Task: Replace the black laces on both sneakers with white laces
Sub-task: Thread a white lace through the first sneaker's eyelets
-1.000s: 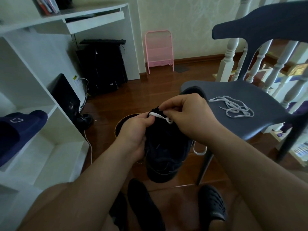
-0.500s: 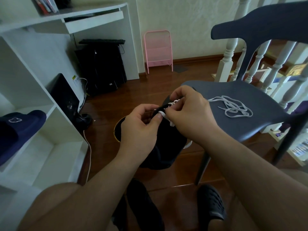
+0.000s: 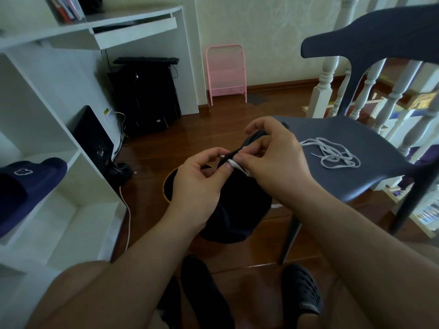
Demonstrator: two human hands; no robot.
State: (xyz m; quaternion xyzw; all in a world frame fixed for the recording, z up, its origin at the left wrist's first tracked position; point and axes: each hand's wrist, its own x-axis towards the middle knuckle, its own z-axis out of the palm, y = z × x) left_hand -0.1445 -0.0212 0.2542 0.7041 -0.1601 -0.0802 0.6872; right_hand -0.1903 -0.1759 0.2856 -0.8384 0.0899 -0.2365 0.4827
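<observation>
Here we see both hands lacing a black sneaker (image 3: 237, 205) held mid-scene: left hand (image 3: 199, 184) and right hand (image 3: 273, 160) pinch the white lace (image 3: 235, 164), probably threading an eyelet; next, pull it through. A spare white lace (image 3: 332, 155) lies right, on the chair (image 3: 370, 176).

Both hands (image 3: 237, 167) pinch a white lace (image 3: 237, 165) at a black sneaker (image 3: 240, 210).
</observation>
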